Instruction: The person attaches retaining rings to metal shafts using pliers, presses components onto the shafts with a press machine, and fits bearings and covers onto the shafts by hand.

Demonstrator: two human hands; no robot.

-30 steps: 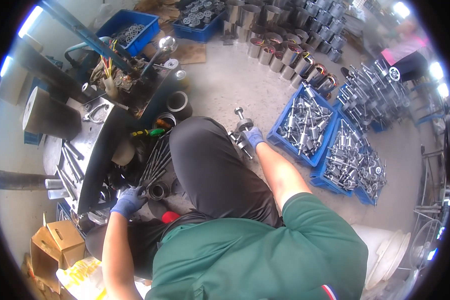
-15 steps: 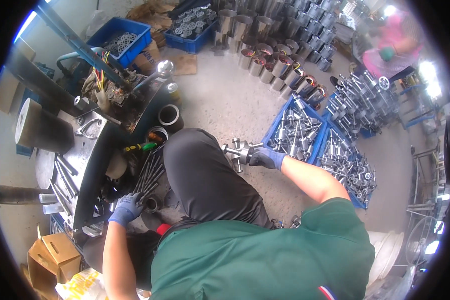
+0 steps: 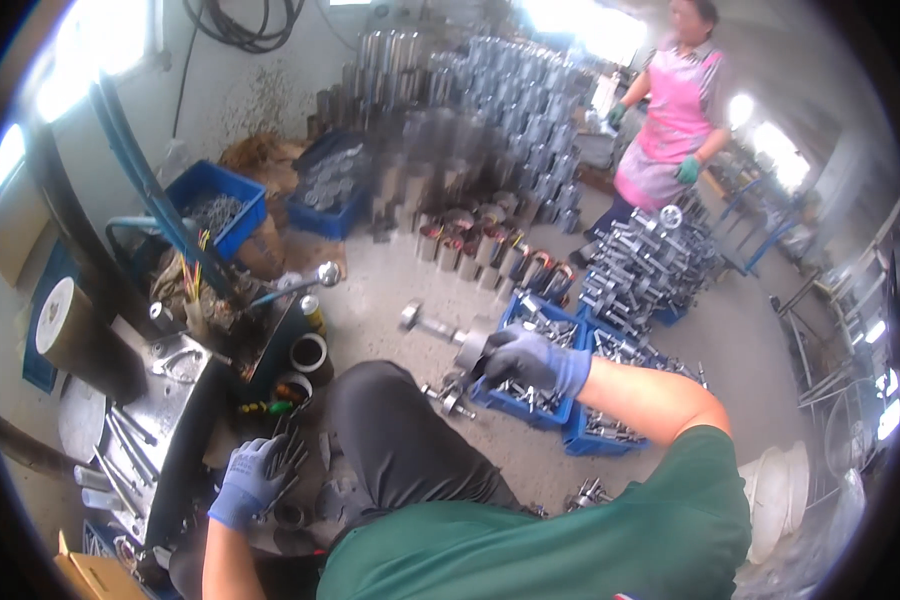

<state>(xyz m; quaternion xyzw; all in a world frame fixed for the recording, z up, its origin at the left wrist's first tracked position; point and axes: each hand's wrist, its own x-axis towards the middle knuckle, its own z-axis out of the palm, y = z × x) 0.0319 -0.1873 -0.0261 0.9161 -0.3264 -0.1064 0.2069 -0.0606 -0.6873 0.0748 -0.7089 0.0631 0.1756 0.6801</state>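
My right hand [image 3: 532, 358], in a blue glove with dark fingers, is closed around the thick cylinder of a metal rotor with a shaft [image 3: 460, 342]. The shaft points left and carries a round end piece. The rotor is held above the floor, in front of a blue crate. My left hand [image 3: 252, 478], in the same kind of glove, is low beside the bench. It is nearest to dark metal rods [image 3: 292, 440]; its fingers blend into them, so their grip is unclear. More rotor pieces [image 3: 450, 398] lie on the floor by my knee.
Blue crates [image 3: 510, 400] of shafted rotors stand at right, with a rotor pile [image 3: 650, 265] behind. Wound stator cylinders [image 3: 470, 250] stand beyond. At left are a metal bench [image 3: 185, 385] and a blue bin [image 3: 215, 205]. A person in a pink apron [image 3: 670, 115] stands at far right.
The view has tilted up. My right hand has raised the rotor off the cluster near the floor. My left hand stays by the rods. The person at the back now shows almost whole.
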